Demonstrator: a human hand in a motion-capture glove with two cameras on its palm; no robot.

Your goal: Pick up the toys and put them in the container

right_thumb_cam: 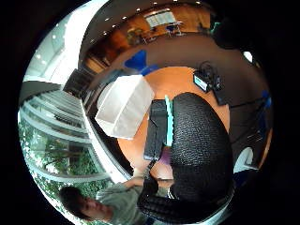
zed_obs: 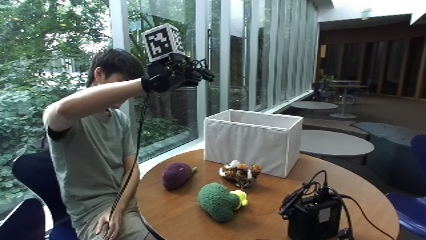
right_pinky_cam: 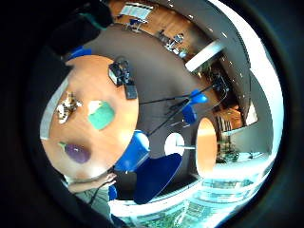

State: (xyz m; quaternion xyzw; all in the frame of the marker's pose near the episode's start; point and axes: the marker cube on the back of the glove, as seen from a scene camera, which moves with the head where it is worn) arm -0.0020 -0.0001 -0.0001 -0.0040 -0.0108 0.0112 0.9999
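Observation:
My gloved right hand (zed_obs: 174, 73) is raised high above the table, at head height, with its fingers relaxed and nothing in them. On the round wooden table (zed_obs: 166, 212) lie three toys. A purple eggplant plush (zed_obs: 176, 175) (right_pinky_cam: 77, 153) is nearest the person. In the middle lies a green broccoli plush (zed_obs: 218, 201) (right_pinky_cam: 101, 115). A small brown and white plush animal (zed_obs: 241, 173) (right_pinky_cam: 68, 107) sits just in front of the white fabric container (zed_obs: 253, 141) (right_thumb_cam: 124, 105). The container stands open at the table's window side. A gloved finger (right_thumb_cam: 199, 150) fills much of the thumb side view.
A black device with cables (zed_obs: 313, 216) (right_pinky_cam: 121, 76) stands on the table's near right part. The person's bare left hand (zed_obs: 106, 227) rests on the lap. Blue chairs (right_pinky_cam: 154, 175) surround the table, with other tables (zed_obs: 333, 142) behind and a window wall alongside.

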